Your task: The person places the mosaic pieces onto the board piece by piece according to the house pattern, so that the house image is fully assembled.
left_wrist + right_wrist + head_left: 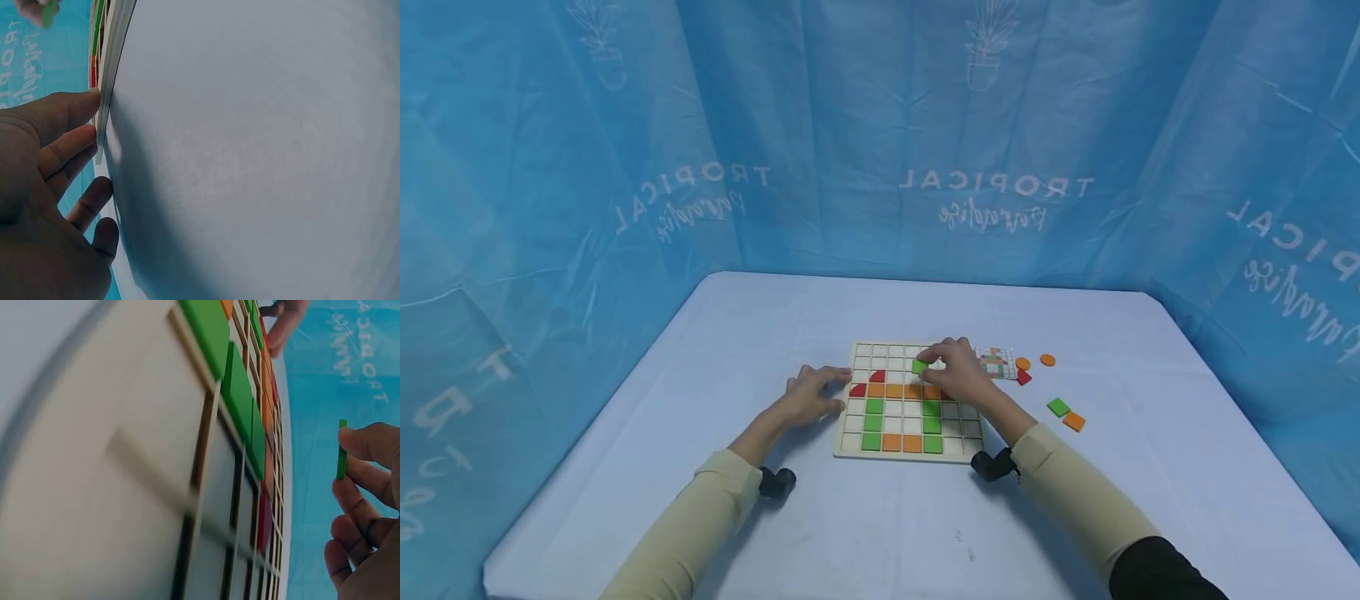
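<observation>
A wooden grid board (842, 446) lies on the table with green, orange and red tiles set in its squares. The thumb and fingertips of my left hand (808, 395) touch the board's left edge, spread rather than curled round it; the left wrist view shows the same contact. Above the upper part of the grid, my right hand (961, 372) pinches a green square tile (919, 367) between thumb and fingers. In the right wrist view this green tile (342, 450) is seen edge-on, clear of the board. My right hand hides part of the board's upper right.
A pattern card (997, 367) lies right of the board, partly behind my right hand. Near it are two orange discs (1047, 360) and a red piece (1024, 377). Farther right lie a loose green tile (1058, 407) and an orange tile (1074, 422). Blue curtains surround the white table (880, 517).
</observation>
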The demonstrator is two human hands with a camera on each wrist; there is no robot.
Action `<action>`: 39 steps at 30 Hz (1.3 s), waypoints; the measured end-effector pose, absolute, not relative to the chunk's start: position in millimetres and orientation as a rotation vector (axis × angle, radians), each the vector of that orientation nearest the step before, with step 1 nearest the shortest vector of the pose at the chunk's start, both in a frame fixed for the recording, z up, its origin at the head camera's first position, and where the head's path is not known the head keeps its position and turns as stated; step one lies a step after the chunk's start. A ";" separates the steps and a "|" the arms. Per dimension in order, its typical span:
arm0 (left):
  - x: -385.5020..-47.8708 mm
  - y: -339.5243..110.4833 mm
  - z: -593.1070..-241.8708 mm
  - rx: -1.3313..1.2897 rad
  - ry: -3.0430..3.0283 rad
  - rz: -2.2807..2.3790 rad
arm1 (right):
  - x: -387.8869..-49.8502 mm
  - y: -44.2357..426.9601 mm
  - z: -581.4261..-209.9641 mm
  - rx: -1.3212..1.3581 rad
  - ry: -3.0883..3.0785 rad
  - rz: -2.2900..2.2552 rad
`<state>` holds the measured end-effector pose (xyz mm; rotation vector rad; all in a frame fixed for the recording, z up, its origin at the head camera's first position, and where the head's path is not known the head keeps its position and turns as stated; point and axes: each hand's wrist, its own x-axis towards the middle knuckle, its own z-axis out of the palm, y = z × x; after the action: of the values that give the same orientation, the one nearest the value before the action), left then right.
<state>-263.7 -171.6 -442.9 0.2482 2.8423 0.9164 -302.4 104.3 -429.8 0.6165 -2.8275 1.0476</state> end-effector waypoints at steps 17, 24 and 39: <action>-261.1 -171.3 -440.0 0.286 2.849 0.927 | -312.7 57.7 -433.4 0.612 -2.974 0.951; -260.3 -171.3 -439.0 0.251 2.851 0.927 | -316.0 55.8 -437.4 0.585 -3.007 0.882; -259.4 -170.5 -436.8 0.296 2.851 0.933 | -317.2 58.3 -440.2 0.680 -2.992 0.808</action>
<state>-259.4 -170.5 -436.8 0.2957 2.8507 0.9330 -317.2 58.3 -440.2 0.6802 -2.9924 0.8083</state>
